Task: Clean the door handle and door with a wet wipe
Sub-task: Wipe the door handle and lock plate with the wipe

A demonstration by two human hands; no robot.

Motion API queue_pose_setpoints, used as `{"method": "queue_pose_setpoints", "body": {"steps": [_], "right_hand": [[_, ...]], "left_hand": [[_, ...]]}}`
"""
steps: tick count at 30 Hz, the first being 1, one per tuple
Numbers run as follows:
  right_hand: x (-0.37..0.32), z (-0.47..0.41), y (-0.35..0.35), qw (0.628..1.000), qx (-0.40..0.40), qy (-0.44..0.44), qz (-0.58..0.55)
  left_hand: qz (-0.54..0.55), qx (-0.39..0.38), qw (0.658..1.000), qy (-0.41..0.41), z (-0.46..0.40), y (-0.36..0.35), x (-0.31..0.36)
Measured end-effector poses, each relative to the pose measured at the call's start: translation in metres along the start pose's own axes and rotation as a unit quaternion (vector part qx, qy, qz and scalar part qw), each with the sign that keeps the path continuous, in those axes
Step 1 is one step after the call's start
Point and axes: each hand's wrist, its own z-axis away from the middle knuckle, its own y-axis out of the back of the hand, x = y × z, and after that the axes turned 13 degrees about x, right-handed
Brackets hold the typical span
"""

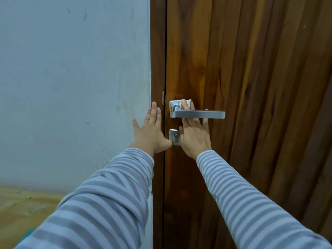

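Wipe (186, 103) under right hand (195, 136) fingertips behind handle (199, 114) | left hand (151, 133) flat, empty

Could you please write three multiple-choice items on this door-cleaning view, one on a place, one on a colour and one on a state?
1. Where is the wet wipe?
A. On the floor
B. Behind the door handle, under the right hand's fingertips
C. In the left hand

2. What colour is the handle?
A. Silver-grey
B. Black
C. Gold

3. How is the left hand set?
A. Curled round the handle
B. Holding a key
C. Flat, fingers straight, on the door frame and wall

Answers: 1 B, the wipe shows above the lever where the right hand reaches up behind it. 2 A, the lever is brushed metal. 3 C, its fingers lie straight against the frame edge.
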Motion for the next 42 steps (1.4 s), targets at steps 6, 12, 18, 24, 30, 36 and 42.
{"method": "queue_pose_setpoints", "body": {"steps": [6,12,18,24,30,36,42], "right_hand": [[-0.004,0.017,0.006,1.000,-0.014,-0.015,0.008],[-0.021,0.023,0.012,0.999,0.000,-0.037,0.007],[-0.032,0.020,0.015,0.998,0.002,-0.054,0.011],[-0.056,0.015,0.020,0.992,0.004,-0.125,-0.002],[-0.077,0.006,0.021,0.978,-0.013,-0.207,-0.027],[-0.089,0.001,0.022,0.977,-0.042,-0.202,-0.055],[-0.087,-0.016,0.047,0.966,0.015,-0.161,-0.201]], "left_hand": [[0.005,-0.002,1.000,-0.003,0.000,0.001,-0.002],[0.002,0.000,1.000,-0.012,0.002,0.005,-0.004],[0.028,-0.016,0.999,-0.027,0.004,0.012,-0.009],[0.102,0.012,0.994,-0.032,0.011,0.011,-0.019],[0.041,0.021,0.999,-0.001,0.019,-0.007,-0.030],[0.001,-0.031,0.999,-0.010,0.016,-0.007,-0.032],[-0.001,-0.037,0.999,-0.015,0.016,-0.006,-0.038]]}}
